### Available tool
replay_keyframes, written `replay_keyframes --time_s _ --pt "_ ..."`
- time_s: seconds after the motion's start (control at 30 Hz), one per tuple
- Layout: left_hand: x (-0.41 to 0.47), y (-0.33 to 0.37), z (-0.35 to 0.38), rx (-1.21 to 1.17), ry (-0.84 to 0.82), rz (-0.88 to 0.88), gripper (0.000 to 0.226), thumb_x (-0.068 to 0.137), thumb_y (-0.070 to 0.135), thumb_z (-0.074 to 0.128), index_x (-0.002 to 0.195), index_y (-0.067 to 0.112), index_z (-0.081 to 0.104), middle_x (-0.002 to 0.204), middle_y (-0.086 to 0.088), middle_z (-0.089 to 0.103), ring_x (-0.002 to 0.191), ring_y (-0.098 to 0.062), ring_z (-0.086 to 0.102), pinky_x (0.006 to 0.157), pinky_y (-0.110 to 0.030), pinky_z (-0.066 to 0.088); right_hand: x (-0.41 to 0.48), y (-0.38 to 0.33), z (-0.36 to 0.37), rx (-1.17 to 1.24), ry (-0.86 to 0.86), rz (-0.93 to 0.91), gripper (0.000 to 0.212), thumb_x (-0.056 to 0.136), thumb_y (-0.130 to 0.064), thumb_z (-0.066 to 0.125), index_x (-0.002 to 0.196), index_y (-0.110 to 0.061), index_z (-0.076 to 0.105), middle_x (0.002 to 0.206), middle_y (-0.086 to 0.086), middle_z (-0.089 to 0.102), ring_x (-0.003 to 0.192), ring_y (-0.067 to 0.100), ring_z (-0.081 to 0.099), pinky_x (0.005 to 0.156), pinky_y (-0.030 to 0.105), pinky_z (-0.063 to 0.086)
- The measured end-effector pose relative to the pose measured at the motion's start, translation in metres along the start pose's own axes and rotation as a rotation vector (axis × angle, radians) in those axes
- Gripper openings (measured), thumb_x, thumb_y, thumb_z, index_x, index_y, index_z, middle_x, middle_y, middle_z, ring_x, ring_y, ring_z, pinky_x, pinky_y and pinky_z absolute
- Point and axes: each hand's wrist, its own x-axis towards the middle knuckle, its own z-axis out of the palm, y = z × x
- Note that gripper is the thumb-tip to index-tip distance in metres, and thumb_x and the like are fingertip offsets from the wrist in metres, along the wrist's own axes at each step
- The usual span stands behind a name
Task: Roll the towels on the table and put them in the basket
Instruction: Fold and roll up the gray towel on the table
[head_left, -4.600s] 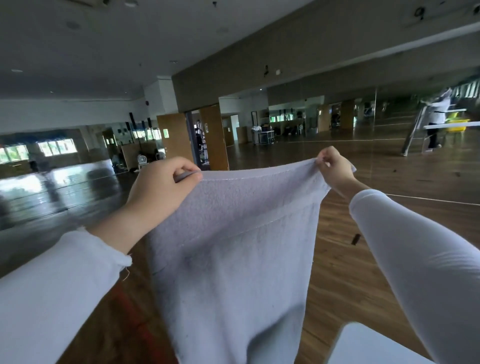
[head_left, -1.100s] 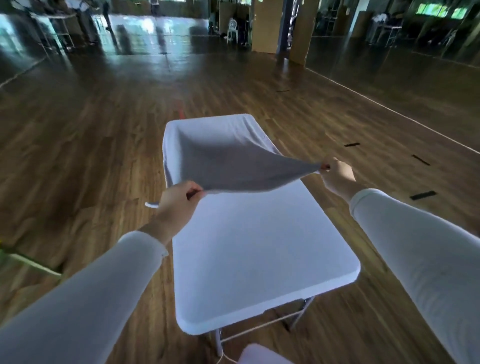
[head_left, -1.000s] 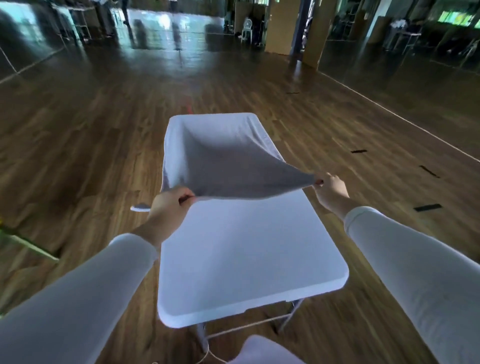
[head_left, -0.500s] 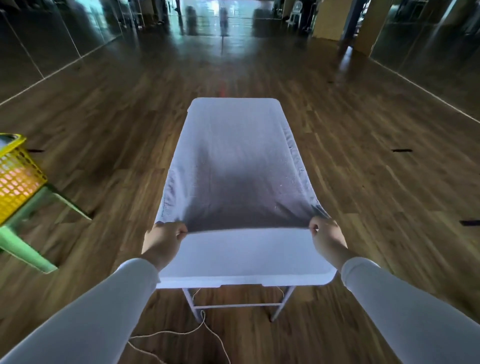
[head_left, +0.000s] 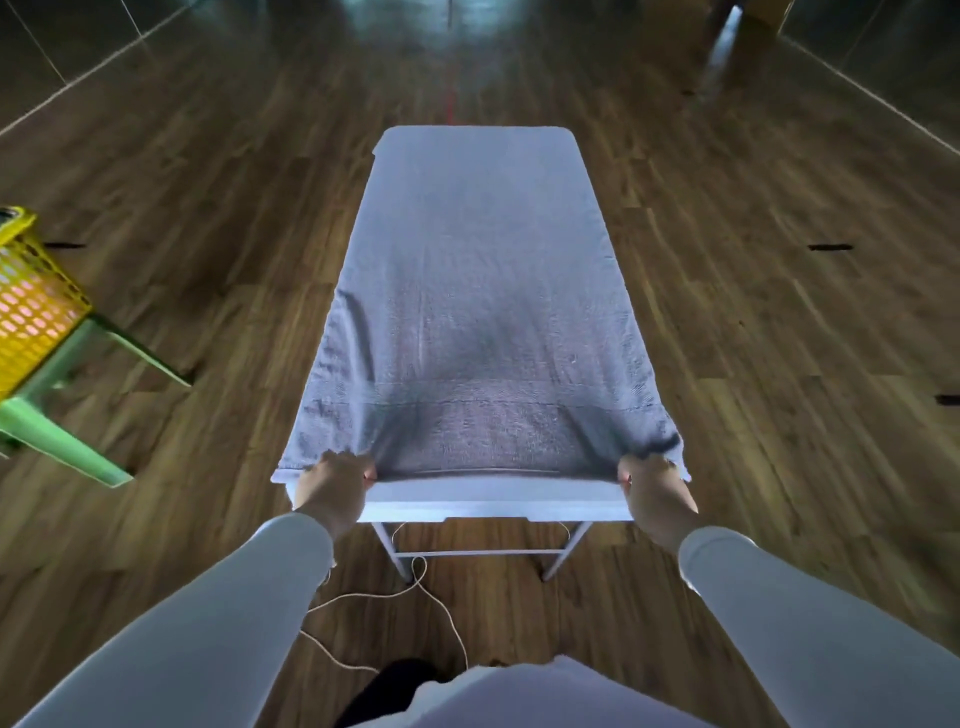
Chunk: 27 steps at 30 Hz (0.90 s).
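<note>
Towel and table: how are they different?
The towel is grey and fuzzy, with wrinkles at its near end; the table is white and smooth. The towel lies on top and covers nearly all of the table, so only the table's near edge shows. The left hand and right hand pinch the towel's near corners, not the table. Both are long rectangles lined up the same way.

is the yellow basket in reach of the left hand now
Probably not: the left hand grips the near corner of the towel, and the yellow basket sits far off left across floor.
</note>
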Motion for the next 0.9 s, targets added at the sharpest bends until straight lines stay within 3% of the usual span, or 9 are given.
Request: replay_keyframes --time_s 0.2,0.33,0.5,0.67,0.8,0.9 --pt "-0.011 -0.007 0.014 0.006 -0.064 0.060 0.012 0.096 0.028 0.055 0.106 0.027 0.063 0.102 0.002 0.060 0.096 -0.019 0.058 0.080 -0.037 0.056 -0.016 0.003 0.013 -0.086 -0.051 -0.023 0.025 0.089 -0.002 0.049 0.111 -0.011 0.055 0.108 0.016 0.052 0.096 0.032 0.054 0.078 0.034 0.048" --pt "-0.010 -0.008 0.014 -0.044 -0.048 0.079 0.011 0.095 0.023 0.057 0.104 0.023 0.064 0.099 0.001 0.060 0.092 -0.019 0.059 0.079 -0.036 0.057 -0.016 -0.003 0.011 -0.148 -0.047 0.007 0.031 0.090 -0.001 0.048 0.118 -0.011 0.054 0.108 0.013 0.054 0.096 0.028 0.055 0.073 0.029 0.043" --pt "-0.011 -0.010 0.013 -0.096 -0.038 0.112 0.010 0.093 0.015 0.060 0.102 0.017 0.066 0.095 -0.003 0.064 0.082 -0.021 0.063 0.075 -0.038 0.059 -0.016 -0.010 0.006 -0.266 -0.041 0.020 0.037 0.095 -0.005 0.046 0.130 -0.016 0.051 0.115 0.010 0.061 0.101 0.024 0.063 0.080 0.028 0.049" --pt "-0.013 -0.009 0.013 0.044 -0.069 0.107 0.022 0.096 0.016 0.055 0.116 0.014 0.062 0.105 -0.005 0.061 0.094 -0.022 0.061 0.081 -0.034 0.058 -0.022 -0.006 0.009 -0.232 -0.054 0.020 0.034 0.094 -0.007 0.047 0.125 -0.019 0.058 0.107 0.008 0.062 0.093 0.025 0.062 0.068 0.030 0.045" --pt "-0.014 0.013 0.005 0.209 -0.184 -0.042 0.036 0.098 0.023 0.043 0.130 0.009 0.050 0.120 -0.010 0.052 0.111 -0.027 0.052 0.088 -0.040 0.054 -0.025 -0.004 0.006 -0.262 -0.070 -0.027 0.030 0.093 -0.014 0.047 0.120 -0.023 0.057 0.108 0.005 0.062 0.099 0.027 0.061 0.077 0.036 0.051" --pt "-0.018 0.037 0.002 0.205 -0.220 -0.078 0.053 0.093 0.033 0.052 0.138 0.011 0.036 0.132 -0.012 0.045 0.120 -0.029 0.045 0.093 -0.043 0.049 -0.024 0.003 0.002 -0.144 -0.079 -0.069 0.027 0.092 -0.026 0.057 0.119 -0.027 0.058 0.113 -0.001 0.062 0.104 0.024 0.059 0.085 0.037 0.050"
